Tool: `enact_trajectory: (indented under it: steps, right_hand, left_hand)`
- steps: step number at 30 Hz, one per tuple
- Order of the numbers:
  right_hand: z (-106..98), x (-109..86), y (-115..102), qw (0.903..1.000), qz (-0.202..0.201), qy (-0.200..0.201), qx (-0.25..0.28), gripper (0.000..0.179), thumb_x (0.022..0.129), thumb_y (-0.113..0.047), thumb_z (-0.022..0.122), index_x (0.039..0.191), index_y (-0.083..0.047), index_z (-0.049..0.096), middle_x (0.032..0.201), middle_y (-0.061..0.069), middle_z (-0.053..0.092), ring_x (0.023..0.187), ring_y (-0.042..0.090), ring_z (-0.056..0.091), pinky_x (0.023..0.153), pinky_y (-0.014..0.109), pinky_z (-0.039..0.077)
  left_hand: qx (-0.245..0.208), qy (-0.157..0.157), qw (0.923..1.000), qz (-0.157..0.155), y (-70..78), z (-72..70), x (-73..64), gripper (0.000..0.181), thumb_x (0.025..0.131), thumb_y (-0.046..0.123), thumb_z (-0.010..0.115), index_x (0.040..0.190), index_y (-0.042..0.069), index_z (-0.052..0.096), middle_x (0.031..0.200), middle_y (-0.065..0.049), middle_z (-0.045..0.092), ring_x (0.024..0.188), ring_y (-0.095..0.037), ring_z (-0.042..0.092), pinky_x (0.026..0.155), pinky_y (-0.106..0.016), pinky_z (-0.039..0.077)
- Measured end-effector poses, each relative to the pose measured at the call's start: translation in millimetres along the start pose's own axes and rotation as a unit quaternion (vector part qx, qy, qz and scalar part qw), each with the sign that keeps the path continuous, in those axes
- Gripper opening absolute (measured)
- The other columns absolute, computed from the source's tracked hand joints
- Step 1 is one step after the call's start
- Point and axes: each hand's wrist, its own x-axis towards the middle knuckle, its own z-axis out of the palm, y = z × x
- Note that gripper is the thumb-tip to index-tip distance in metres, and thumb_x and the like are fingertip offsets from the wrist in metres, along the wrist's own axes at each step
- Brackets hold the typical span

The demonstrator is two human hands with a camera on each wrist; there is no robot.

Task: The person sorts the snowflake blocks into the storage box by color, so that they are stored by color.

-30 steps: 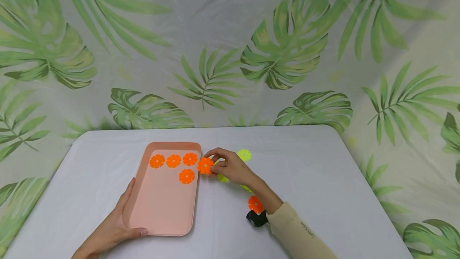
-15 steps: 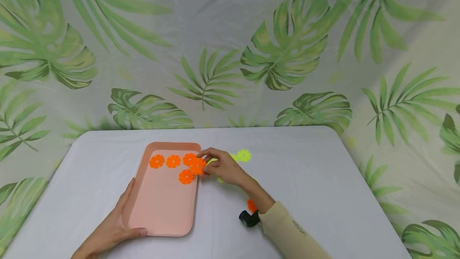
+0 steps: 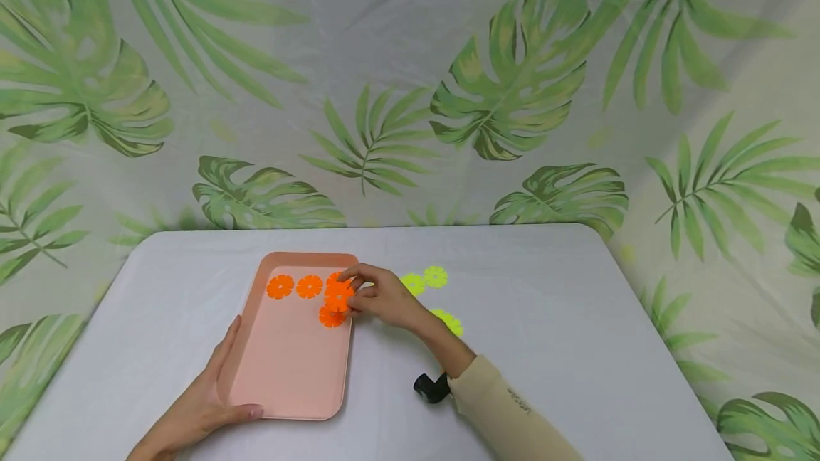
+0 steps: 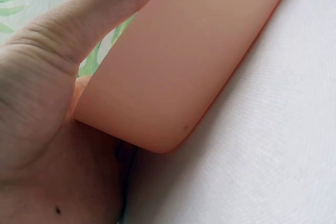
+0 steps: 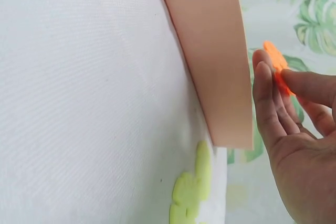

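Observation:
My right hand (image 3: 391, 297) pinches an orange notched plastic disc (image 3: 337, 296) between thumb and fingers, above the right side of the pink tray (image 3: 282, 368). In the right wrist view, this disc (image 5: 275, 61) is tilted, seen nearly edge-on beyond the tray wall (image 5: 210, 56). Inside the tray lie an orange disc at the left (image 3: 280, 287) and another beside it (image 3: 309, 287). Two more are partly covered by the held disc and hand. My left hand (image 3: 198, 404) grips the tray's near left corner, thumb on the near rim, fingers along the left side.
Right of the tray, several yellow-green notched discs (image 3: 435, 277) lie on the white-covered table (image 3: 544, 319), some behind my right hand and forearm. A black device (image 3: 432, 388) sits by the right sleeve. A leaf-printed cloth (image 3: 397, 55) hangs behind the table.
My right hand has carried the orange disc leftward from beside the tray's right rim to over the tray. The sleeve now hides a loose orange disc. The left hand and tray stay put.

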Motion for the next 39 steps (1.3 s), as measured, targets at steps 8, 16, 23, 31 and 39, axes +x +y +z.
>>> enact_trajectory:
  steps: [8,16,23,31,39]
  right_hand:
    - [13.6,9.7,-6.8,0.9998,0.014,-0.009,-0.006,0.037,0.095,0.008,0.067,0.129,-0.006,0.067,0.109,0.012,0.061,0.077,0.018,0.068,0.080,0.036,0.062]
    - [24.4,20.9,-9.9,0.9989,0.016,-0.013,-0.042,0.036,0.093,0.008,0.069,0.126,-0.006,0.069,0.108,0.011,0.062,0.078,0.015,0.069,0.079,0.037,0.063]
    - [28.2,28.3,-13.2,0.9967,0.022,-0.018,-0.076,0.035,0.093,0.006,0.070,0.125,-0.009,0.070,0.103,0.009,0.063,0.081,0.023,0.073,0.073,0.027,0.060]
    - [29.9,39.3,-9.5,0.9930,0.015,-0.032,-0.113,0.036,0.091,0.008,0.071,0.122,-0.009,0.071,0.106,0.009,0.068,0.079,0.012,0.068,0.072,0.021,0.056]
    - [44.2,48.5,-13.8,0.9868,0.048,-0.065,-0.141,0.030,0.092,0.004,0.072,0.117,-0.012,0.071,0.103,0.002,0.064,0.081,0.009,0.066,0.065,0.019,0.053]
  left_hand:
    - [0.029,0.008,0.9994,0.016,-0.4,-0.5,-0.3,0.132,0.080,0.013,0.088,0.167,0.037,-0.008,0.175,-0.021,-0.003,0.129,0.031,0.012,0.094,0.005,0.014]
    - [-0.002,0.004,1.0000,0.004,-0.2,1.5,0.4,0.132,0.080,0.010,0.087,0.167,0.039,-0.007,0.175,-0.021,-0.006,0.149,0.010,0.006,0.093,0.003,0.015]
    - [-0.024,-0.004,0.9996,-0.015,0.1,-0.5,1.2,0.132,0.080,0.009,0.087,0.166,0.042,-0.008,0.175,-0.017,-0.010,0.154,-0.042,0.001,0.095,0.004,0.013]
    - [-0.001,0.000,1.0000,0.007,-1.6,2.3,5.7,0.133,0.079,0.009,0.088,0.167,0.039,-0.007,0.175,-0.022,-0.006,0.156,-0.032,0.005,0.096,0.004,0.014]
    - [0.079,0.006,0.9968,0.005,-4.0,2.5,2.7,0.130,0.082,0.019,0.086,0.166,0.040,-0.011,0.175,-0.021,-0.003,0.152,0.002,0.006,0.108,-0.001,0.007]
